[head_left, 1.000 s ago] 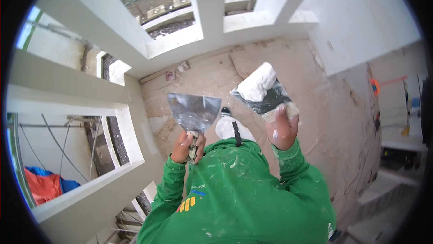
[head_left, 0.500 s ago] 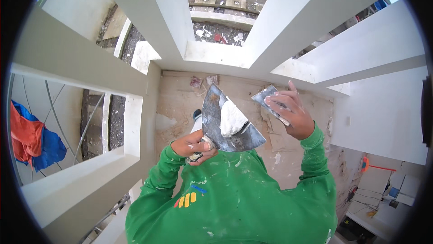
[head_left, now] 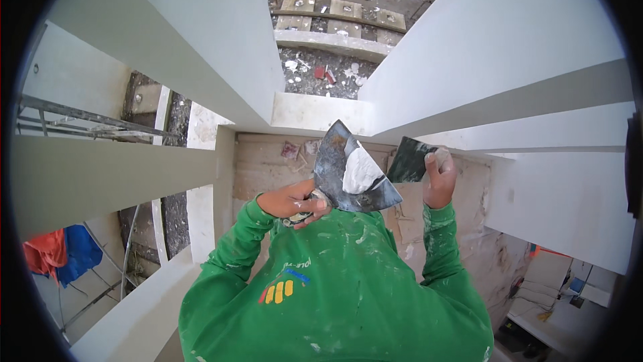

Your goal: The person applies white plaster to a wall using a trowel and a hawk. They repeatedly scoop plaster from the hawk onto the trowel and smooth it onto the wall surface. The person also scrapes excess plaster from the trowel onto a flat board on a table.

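My left hand [head_left: 295, 204] is wrapped round the grip of a wide, fan-shaped putty knife [head_left: 331, 164], its stained grey blade lying roughly flat in front of my chest. On that blade sits a thick lump of white putty [head_left: 362, 172]. To the right, my right hand [head_left: 440, 180] pinches the edge of a small, dark, rectangular scraper blade [head_left: 406, 160]. The scraper's left edge is close to the putty knife's right corner; I cannot tell whether they touch. Both sleeves are green and flecked with white.
White pillars [head_left: 482, 47] and a sill [head_left: 321, 113] frame an opening ahead. Beyond it lie gravel with white scraps and several square slabs [head_left: 345, 17]. Torn red-and-white packets [head_left: 291, 150] lie on the floor. Red and blue cloths [head_left: 79, 255] hang at left; cables [head_left: 536, 295] run at lower right.
My right hand has turned over and come down, so the scraper now shows a dark face nearer the putty knife. The putty knife has shifted slightly right. My view has tilted a little.
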A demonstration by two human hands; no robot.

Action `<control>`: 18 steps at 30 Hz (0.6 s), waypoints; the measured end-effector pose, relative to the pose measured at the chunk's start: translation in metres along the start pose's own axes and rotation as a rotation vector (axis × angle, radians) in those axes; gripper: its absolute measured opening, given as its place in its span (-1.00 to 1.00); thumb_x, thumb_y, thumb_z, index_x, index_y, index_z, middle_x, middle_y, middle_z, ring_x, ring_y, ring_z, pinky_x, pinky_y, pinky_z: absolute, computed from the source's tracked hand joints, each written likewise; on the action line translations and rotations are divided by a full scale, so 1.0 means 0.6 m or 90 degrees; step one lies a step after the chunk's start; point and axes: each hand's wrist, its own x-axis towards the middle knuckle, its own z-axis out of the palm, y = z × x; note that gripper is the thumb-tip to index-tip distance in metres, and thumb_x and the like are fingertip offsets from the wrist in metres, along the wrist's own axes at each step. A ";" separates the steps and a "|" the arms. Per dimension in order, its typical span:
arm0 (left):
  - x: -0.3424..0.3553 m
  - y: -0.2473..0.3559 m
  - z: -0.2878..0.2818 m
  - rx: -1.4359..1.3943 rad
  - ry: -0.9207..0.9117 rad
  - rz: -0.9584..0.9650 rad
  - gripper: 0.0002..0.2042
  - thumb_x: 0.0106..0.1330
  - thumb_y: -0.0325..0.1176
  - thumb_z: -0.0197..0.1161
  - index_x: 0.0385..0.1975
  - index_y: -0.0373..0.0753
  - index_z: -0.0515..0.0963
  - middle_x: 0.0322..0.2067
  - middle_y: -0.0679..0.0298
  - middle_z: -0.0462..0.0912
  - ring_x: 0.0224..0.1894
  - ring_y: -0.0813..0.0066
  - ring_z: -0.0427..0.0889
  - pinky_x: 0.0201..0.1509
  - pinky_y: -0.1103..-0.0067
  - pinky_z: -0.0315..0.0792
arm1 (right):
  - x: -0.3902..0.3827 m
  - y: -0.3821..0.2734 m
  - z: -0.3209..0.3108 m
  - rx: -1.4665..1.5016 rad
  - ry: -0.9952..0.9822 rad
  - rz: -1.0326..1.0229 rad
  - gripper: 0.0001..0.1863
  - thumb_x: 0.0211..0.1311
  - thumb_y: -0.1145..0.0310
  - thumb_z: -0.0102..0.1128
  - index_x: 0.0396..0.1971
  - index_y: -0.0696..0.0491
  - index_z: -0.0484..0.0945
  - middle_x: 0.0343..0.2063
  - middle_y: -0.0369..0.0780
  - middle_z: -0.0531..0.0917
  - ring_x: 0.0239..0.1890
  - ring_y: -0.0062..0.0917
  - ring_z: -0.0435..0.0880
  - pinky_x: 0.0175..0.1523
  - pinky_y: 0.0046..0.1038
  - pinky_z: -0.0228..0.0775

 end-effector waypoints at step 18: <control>0.177 0.228 -0.094 0.112 0.195 0.002 -0.74 0.40 -0.16 0.09 -0.32 -0.26 0.36 -0.58 0.36 0.39 -0.65 0.69 0.37 -0.66 0.71 0.25 | 0.314 0.176 0.060 0.227 -0.168 0.453 -0.43 0.41 -0.03 -0.09 0.02 0.23 0.45 -0.22 -0.26 0.59 -0.16 -0.62 0.54 -0.04 -0.57 0.40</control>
